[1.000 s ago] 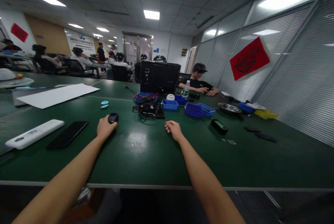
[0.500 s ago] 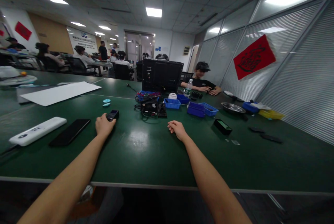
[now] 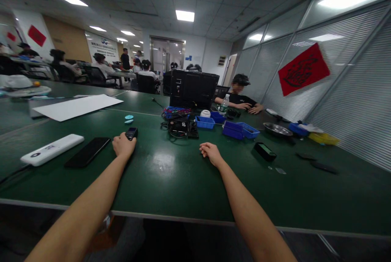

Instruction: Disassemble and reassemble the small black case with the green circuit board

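On the left half of the dark green table, my left hand is closed around a small black device with a screen. Its far end shows beyond my fingers; the rest is covered by the hand. To the left of that hand lies a black smartphone, and past it a white power strip-like bar with a cable. My right hand rests on the tabletop with its fingers curled in, and nothing shows in them. A black box with a green top lies farther right.
Ahead stand a black monitor, tangled cables with a black adapter, blue trays, a baseball and a water bottle. A metal bowl is at right. A person sits across the table.
The view has turned slightly left. Relative to the phone, my left hand and the black device have shifted a little left. My right hand stays in place on the table.
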`<act>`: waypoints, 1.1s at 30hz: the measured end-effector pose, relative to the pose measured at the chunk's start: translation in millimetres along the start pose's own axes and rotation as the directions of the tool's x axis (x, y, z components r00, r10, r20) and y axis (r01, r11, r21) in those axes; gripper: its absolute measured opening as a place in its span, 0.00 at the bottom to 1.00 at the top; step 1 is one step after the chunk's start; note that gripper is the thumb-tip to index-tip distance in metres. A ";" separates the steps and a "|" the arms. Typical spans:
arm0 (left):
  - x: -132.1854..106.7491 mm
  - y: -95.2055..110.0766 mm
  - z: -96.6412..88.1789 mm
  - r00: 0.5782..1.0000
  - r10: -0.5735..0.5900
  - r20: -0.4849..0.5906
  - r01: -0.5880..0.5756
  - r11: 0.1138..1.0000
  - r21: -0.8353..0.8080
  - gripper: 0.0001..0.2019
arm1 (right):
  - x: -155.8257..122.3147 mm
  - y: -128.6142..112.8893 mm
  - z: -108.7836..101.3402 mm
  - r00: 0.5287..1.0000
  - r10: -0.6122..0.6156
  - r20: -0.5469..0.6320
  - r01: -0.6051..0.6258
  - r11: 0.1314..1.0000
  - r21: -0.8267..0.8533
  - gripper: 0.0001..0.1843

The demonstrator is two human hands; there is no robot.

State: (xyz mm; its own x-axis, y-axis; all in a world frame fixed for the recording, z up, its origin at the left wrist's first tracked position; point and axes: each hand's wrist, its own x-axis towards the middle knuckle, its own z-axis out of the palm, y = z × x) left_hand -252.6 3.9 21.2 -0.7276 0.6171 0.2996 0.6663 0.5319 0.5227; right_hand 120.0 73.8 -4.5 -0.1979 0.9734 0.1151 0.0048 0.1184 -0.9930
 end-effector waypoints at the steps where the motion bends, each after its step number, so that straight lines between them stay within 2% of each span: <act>1: 0.8 -0.7 1.3 1.000 0.005 0.000 -0.005 1.000 0.003 0.29 | -0.1 0.1 -0.1 1.000 -0.003 0.000 0.003 1.000 0.001 0.08; 10: -6.9 2.4 0.3 0.996 0.086 0.016 -0.086 0.996 0.030 0.29 | -1.7 -2.7 0.8 1.000 -0.001 0.004 0.001 1.000 -0.027 0.07; 17: -27.1 17.3 -7.2 0.981 0.174 0.088 -0.179 0.983 0.051 0.28 | -0.2 0.2 0.3 1.000 -0.003 0.011 0.004 0.999 -0.038 0.08; 22: -43.4 30.1 -5.5 0.956 0.266 0.122 -0.273 0.961 0.044 0.27 | 0.2 1.1 -0.3 1.000 -0.017 0.014 0.018 0.998 -0.058 0.08; 27: -58.3 40.3 4.1 0.914 0.384 0.133 -0.392 0.919 0.037 0.27 | -0.3 0.3 0.7 1.000 -0.025 0.017 0.027 0.994 -0.103 0.07; 33: -85.2 58.8 15.5 0.809 0.570 0.144 -0.575 0.818 -0.007 0.24 | 0.4 0.8 2.1 0.999 -0.039 0.026 0.043 0.990 -0.133 0.07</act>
State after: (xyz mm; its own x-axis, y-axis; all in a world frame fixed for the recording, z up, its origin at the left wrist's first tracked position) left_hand -148.8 -8.3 14.0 -0.1857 0.8860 0.4249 0.9624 0.0766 0.2608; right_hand 117.8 73.9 -5.4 -0.2230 0.9627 0.1535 0.1268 0.1847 -0.9746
